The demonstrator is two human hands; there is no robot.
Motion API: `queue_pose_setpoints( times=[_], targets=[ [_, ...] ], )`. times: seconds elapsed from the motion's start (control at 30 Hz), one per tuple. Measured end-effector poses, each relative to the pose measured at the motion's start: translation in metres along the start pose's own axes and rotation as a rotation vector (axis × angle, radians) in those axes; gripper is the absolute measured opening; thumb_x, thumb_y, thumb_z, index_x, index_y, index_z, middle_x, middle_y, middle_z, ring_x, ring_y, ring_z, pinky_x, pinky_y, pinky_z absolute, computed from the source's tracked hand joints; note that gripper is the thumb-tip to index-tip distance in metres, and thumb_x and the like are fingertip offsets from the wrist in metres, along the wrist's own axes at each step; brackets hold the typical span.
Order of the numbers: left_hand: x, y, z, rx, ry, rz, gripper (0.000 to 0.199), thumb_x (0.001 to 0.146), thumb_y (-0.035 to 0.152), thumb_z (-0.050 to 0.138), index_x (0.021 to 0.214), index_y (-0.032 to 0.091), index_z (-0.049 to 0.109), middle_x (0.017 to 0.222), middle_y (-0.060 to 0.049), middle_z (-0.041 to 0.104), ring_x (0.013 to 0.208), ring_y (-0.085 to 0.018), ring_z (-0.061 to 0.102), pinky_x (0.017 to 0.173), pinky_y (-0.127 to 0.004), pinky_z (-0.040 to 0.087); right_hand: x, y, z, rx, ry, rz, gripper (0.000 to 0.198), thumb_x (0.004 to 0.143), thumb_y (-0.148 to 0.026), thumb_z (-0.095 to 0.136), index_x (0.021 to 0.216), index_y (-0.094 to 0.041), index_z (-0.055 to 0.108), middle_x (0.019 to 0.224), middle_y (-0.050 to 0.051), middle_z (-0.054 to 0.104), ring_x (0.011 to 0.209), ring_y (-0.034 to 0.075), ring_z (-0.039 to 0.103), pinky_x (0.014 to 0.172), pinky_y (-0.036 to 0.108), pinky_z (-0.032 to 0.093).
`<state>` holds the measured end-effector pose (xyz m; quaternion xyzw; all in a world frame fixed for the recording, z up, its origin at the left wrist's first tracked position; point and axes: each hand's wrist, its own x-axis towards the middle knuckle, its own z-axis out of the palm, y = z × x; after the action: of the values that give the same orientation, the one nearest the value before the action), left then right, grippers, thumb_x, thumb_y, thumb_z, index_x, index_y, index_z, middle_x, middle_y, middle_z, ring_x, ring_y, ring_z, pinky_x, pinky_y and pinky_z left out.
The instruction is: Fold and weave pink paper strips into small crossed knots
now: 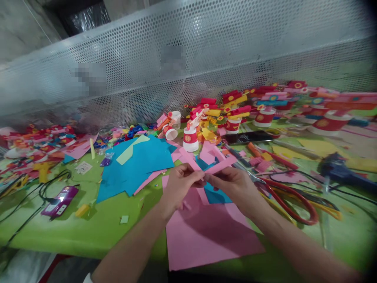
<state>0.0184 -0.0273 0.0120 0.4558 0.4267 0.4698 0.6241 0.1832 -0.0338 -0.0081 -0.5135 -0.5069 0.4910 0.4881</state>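
Between my two hands a pink paper strip (221, 164) is held up, bent or crossed so that one end points up left and the other up right. My left hand (184, 181) pinches it near the middle, thumb on top. Close beside, my right hand (232, 182) grips the same paper between thumb and fingers. Below them a pink paper sheet (212, 239) lies at the front edge of the table. A piece of blue paper (216, 195) shows partly behind my hands. The fingertips hide the point where the strip's parts meet.
Blue sheets (132, 167) lie left on the green table (103, 224), with a purple device (60, 202) and black cables farther left. Red-handled scissors (308, 220) and a dark blue glue gun (334, 169) lie right. Decorated paper cups (190, 139) stand behind, before a perforated metal panel (132, 70).
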Motion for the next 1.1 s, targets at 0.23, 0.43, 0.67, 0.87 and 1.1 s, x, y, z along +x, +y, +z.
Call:
queue_pose_setpoints(
  times=[0.23, 0.43, 0.67, 0.87, 1.1],
  targets=[
    [0.001, 0.002, -0.004, 0.124, -0.018, -0.008, 0.019, 0.074, 0.030, 0.077, 0.080, 0.012, 0.077, 0.069, -0.006, 0.071, 0.067, -0.015, 0.068, 0.070, -0.028, 0.056, 0.004, -0.001, -0.005, -0.120, -0.063, -0.014, 0.036, 0.068, -0.052, 0.082, 0.073, -0.017, 0.075, 0.063, 0.003, 0.067, 0.057, 0.015, 0.053, 0.051, 0.027, 0.040],
    [0.001, 0.000, -0.007, 0.170, 0.035, 0.088, 0.020, 0.078, 0.035, 0.076, 0.075, 0.015, 0.077, 0.072, -0.007, 0.072, 0.069, -0.015, 0.067, 0.063, -0.025, 0.051, 0.000, -0.001, -0.003, -0.232, 0.002, -0.185, 0.033, 0.079, -0.053, 0.076, 0.078, -0.019, 0.073, 0.069, 0.000, 0.064, 0.055, 0.011, 0.046, 0.049, 0.026, 0.034],
    [0.004, -0.003, -0.006, 0.028, 0.066, 0.003, 0.019, 0.073, 0.033, 0.080, 0.073, 0.014, 0.076, 0.066, -0.005, 0.070, 0.064, -0.014, 0.066, 0.066, -0.026, 0.054, -0.007, -0.006, 0.001, -0.289, 0.049, -0.358, 0.023, 0.087, -0.044, 0.073, 0.083, -0.022, 0.070, 0.078, -0.001, 0.065, 0.061, 0.012, 0.053, 0.055, 0.026, 0.041],
    [0.004, 0.000, -0.006, -0.110, 0.076, -0.086, 0.024, 0.066, 0.034, 0.085, 0.072, 0.012, 0.076, 0.064, -0.007, 0.071, 0.061, -0.015, 0.068, 0.067, -0.027, 0.056, -0.007, -0.007, 0.001, -0.321, 0.010, -0.486, 0.011, 0.093, -0.030, 0.067, 0.086, -0.023, 0.069, 0.079, -0.001, 0.064, 0.068, 0.013, 0.057, 0.061, 0.025, 0.045],
    [0.005, -0.001, -0.007, -0.112, 0.051, -0.079, 0.025, 0.068, 0.037, 0.084, 0.072, 0.013, 0.076, 0.066, -0.007, 0.072, 0.063, -0.015, 0.069, 0.069, -0.027, 0.057, -0.007, -0.005, 0.001, -0.305, 0.014, -0.578, 0.007, 0.093, -0.024, 0.066, 0.093, -0.025, 0.073, 0.090, 0.002, 0.070, 0.079, 0.015, 0.065, 0.063, 0.024, 0.051]
  ],
)
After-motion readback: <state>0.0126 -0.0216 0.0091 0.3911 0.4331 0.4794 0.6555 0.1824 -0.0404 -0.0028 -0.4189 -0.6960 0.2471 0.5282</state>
